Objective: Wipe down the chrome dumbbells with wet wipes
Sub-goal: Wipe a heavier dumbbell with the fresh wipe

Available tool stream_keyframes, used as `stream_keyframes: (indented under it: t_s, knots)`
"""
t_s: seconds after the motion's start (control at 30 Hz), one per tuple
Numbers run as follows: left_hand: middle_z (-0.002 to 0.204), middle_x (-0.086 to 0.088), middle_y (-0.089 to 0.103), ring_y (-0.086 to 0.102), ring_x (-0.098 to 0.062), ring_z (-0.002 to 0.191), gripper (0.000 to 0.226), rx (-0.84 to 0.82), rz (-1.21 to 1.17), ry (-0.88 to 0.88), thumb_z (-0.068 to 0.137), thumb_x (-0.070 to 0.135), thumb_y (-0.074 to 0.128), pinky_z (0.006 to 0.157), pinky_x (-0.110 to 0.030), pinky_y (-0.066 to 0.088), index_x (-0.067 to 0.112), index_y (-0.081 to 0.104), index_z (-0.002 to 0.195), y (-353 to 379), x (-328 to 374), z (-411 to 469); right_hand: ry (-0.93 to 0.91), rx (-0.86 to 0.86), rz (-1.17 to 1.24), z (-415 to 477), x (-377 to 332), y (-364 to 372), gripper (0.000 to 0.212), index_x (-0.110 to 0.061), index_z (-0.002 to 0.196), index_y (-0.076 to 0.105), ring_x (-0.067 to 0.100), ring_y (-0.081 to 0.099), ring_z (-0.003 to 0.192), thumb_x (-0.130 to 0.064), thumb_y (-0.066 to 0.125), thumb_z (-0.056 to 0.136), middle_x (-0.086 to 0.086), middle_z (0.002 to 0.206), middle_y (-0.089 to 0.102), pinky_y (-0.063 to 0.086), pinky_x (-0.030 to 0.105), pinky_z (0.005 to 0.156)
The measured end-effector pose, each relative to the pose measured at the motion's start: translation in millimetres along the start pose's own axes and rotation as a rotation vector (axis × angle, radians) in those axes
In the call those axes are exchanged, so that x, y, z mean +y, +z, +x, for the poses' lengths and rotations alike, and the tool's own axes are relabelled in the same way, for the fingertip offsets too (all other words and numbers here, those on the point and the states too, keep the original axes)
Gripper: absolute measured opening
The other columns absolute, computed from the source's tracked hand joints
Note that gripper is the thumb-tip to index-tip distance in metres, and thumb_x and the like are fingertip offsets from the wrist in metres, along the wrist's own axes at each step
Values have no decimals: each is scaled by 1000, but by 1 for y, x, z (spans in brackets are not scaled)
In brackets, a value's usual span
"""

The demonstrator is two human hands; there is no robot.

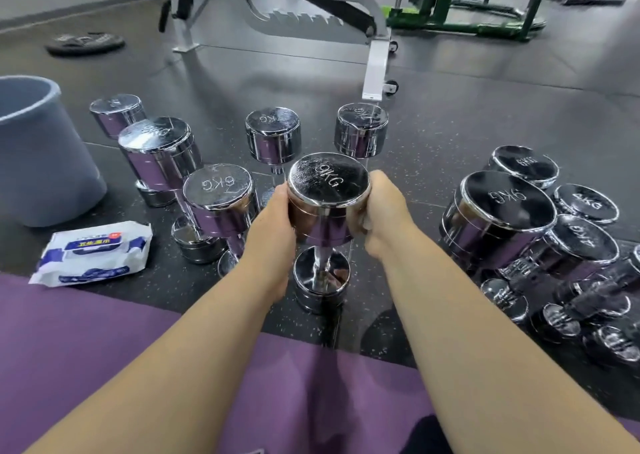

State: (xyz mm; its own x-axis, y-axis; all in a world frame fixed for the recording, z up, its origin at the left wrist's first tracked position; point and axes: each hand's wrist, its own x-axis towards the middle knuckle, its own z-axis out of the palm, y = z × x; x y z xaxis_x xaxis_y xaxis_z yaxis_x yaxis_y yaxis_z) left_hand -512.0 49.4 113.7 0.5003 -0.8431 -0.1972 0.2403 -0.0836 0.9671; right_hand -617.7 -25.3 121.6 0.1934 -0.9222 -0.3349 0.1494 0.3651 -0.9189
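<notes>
On the dark speckled floor [450,135], just past the edge of a purple mat [104,349], a chrome 9KG dumbbell [329,190] stood on end at centre of view, stamped face up and leaning slightly. Its lower head was down at floor level; contact with the floor could not be confirmed. Left hand [275,221] cupped the left side of the upper head, with the fingers wrapped round out of sight, so whether they were spread or together could not be told. Right hand [386,211] gripped the right side of the same head, its fingertips [362,223] curled close together against the chrome wall. Both forearms were bare and reached forward over the mat. Just left of the held piece stood a 6KG dumbbell [218,194], also on end, with four more upright dumbbells [273,135] behind and to its left. To the right, well apart from the hands, a cluster of dumbbells [502,207] lay tipped on their sides, touching one another, marked 9KG, 6KG and 4KG. A white and blue pack of wet wipes [93,252] lay flat at the mat's left edge, near a grey bucket [34,162]. Further back were a bench frame [375,62], a black weight plate [85,43] on the floor and a green rack [485,20].
</notes>
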Motion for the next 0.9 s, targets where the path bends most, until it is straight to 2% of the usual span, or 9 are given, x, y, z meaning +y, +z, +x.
stream_keyframes:
  t_s: [0.13,0.23,0.37,0.43,0.5,0.57,0.63,0.77,0.9]
  knots:
    - [67,22,70,62,-4,76,42,28,-26,-30,100,41,45,83,-31,49,29,70,68,1,-2,7,-19,-208,-83,7,-41,1,45,-13,83,58,22,57,66,-48,34,96,10,75,60,47,28,63]
    - [77,19,71,63,-9,89,37,44,-45,-9,101,43,44,94,-35,50,26,70,79,2,-2,9,19,-149,-418,13,-54,4,44,-16,74,49,18,49,42,-49,33,98,5,62,51,41,17,45]
    - [88,12,72,62,-3,78,35,-36,-13,85,102,36,37,65,-20,48,29,68,88,2,0,8,29,-257,-851,2,-73,11,50,-11,84,44,19,42,39,-57,28,99,10,66,53,33,19,42]
    - [88,6,73,63,-5,72,39,-68,-3,104,104,38,32,58,-18,49,27,66,88,2,8,6,-57,-256,-841,1,-85,22,44,-15,80,42,14,43,52,-52,28,102,7,65,54,37,17,44]
    - [88,2,74,68,-11,80,40,-99,115,170,103,40,34,74,-28,54,20,68,96,0,22,9,-66,-265,-842,-1,-88,29,50,-14,78,49,16,48,66,-54,29,100,7,65,56,45,20,61]
    - [107,0,68,64,-19,96,34,-125,323,306,101,35,38,97,-42,49,20,65,117,4,36,18,-62,-255,-763,-3,-82,25,54,-10,93,61,20,60,84,-58,35,96,9,88,67,46,35,94]
    - [120,11,63,63,-13,99,30,-222,325,317,102,34,41,96,-36,50,36,64,121,11,53,27,-67,-156,-600,-4,-75,23,59,-12,114,61,25,60,108,-63,43,89,12,121,65,39,43,108]
    - [109,13,70,64,-3,97,32,-448,783,355,100,44,46,79,-19,45,31,71,115,27,78,44,-90,-98,-312,-10,-59,12,49,-19,96,60,33,61,112,-62,39,87,17,118,67,41,50,106]
    - [82,3,69,61,-6,71,45,-413,1067,237,98,57,42,64,-19,42,24,71,107,25,84,54,-115,-44,-104,-14,-39,-2,53,-16,115,59,26,60,114,-59,35,96,7,122,64,43,47,102]
